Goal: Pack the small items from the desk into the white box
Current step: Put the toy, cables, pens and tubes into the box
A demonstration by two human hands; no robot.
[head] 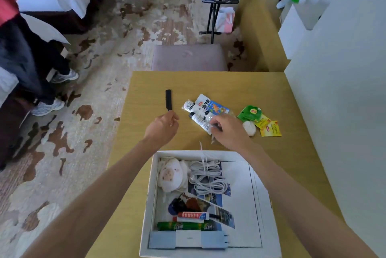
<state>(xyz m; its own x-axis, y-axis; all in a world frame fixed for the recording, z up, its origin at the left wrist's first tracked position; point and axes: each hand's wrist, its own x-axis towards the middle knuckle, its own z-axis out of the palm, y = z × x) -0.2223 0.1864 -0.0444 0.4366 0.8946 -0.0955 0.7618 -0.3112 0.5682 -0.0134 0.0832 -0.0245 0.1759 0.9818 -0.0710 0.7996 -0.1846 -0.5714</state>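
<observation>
Patterned carpet and a bed fill the left of the room; on the right a wooden table [146, 153] carries the white box [259, 205] at its near edge, with a white cable [208, 178] and toothpaste tubes [194, 216] already inside and its right half free. The left hand [163, 130] pinches the near end of a black comb [168, 99], and the right hand [227, 130] pinches a clear packet [200, 117] of small tubes. I think the risk is in the thin grips: the long comb can swing or slip, and the smooth packet can slide out or let a tube fall. A white string [203, 153] stands up at the far rim of the box and may catch a hand. The tea bags [269, 128], far right, show a red and yellow badge that looks like Lipton. A blue and white packet [211, 105] bears Chinese characters that I cannot read.
</observation>
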